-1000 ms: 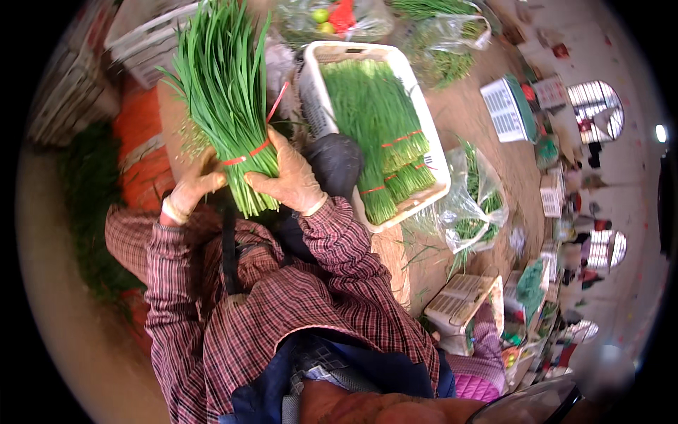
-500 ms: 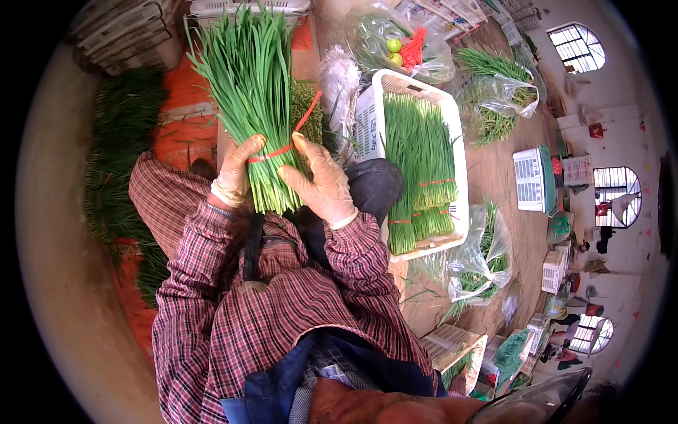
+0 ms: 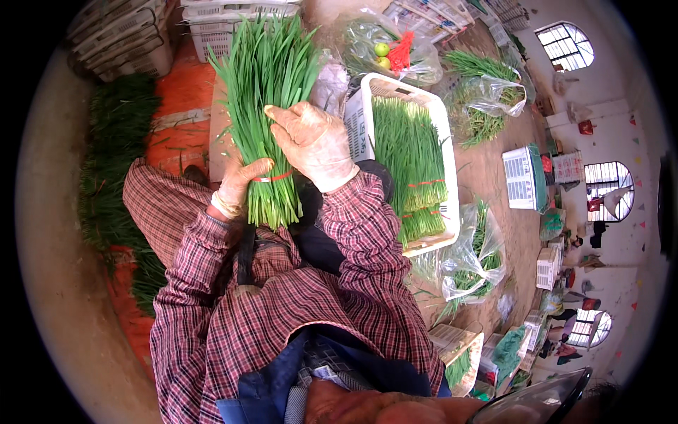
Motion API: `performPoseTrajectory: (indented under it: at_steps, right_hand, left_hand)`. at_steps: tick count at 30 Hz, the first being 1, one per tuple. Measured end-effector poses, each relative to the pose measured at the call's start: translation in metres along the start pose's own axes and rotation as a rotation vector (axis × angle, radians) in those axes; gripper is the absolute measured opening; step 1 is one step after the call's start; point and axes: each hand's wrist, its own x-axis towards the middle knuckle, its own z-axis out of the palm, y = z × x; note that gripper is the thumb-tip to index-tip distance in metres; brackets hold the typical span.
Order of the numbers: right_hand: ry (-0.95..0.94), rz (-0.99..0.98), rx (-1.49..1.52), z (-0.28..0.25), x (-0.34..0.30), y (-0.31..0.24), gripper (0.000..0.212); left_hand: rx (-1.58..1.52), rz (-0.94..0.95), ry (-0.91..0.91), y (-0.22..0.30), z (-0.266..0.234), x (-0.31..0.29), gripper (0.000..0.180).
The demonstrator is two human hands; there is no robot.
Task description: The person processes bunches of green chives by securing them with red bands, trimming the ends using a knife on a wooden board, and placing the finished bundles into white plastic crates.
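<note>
While the left hand (image 3: 236,185) grips the chive bundle (image 3: 267,106) at its red band (image 3: 272,177), just left of the white crate (image 3: 438,127), the right hand (image 3: 314,141) should press evenly, keeping stalks aligned.

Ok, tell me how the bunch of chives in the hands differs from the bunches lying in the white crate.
The held bunch of chives is upright in the left hand and right hand; the bunches in the white crate lie flat. The held bunch fans out loosely at the top; the crate bunches are packed side by side. The held bunch is single; the white crate holds several. All are green and tied with red bands.
</note>
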Motion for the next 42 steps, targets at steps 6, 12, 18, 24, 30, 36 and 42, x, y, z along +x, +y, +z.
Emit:
performPoseTrajectory:
  at_steps: [6, 12, 18, 24, 30, 36, 42]
  right_hand:
    - [-0.023, 0.006, 0.075, 0.001, -0.002, 0.003, 0.012]
    - [0.092, 0.250, 0.330, 0.001, -0.010, 0.001, 0.009]
    - [0.047, 0.502, 0.292, -0.015, -0.014, 0.019, 0.009]
    - [0.030, 0.385, 0.345, -0.009, -0.015, 0.004, 0.011]
    - [0.129, 0.279, 0.256, 0.001, -0.009, -0.003, 0.023]
    - [-0.068, 0.240, 0.118, -0.006, 0.011, -0.012, 0.029]
    - [-0.053, 0.115, -0.009, 0.003, 0.013, -0.004, 0.020]
  left_hand:
    - [-0.022, -0.036, 0.028, 0.000, 0.001, -0.004, 0.058]
    - [-0.032, 0.000, 0.052, -0.002, 0.004, -0.004, 0.058]
    - [-0.029, 0.052, 0.049, -0.012, -0.006, -0.001, 0.057]
    - [-0.076, 0.012, 0.055, -0.010, -0.002, -0.001, 0.057]
    - [-0.058, 0.013, 0.052, -0.013, -0.002, -0.001, 0.057]
    - [0.000, 0.038, 0.019, -0.013, 0.001, -0.001, 0.057]
    - [0.035, 0.034, 0.018, -0.020, -0.005, -0.001, 0.055]
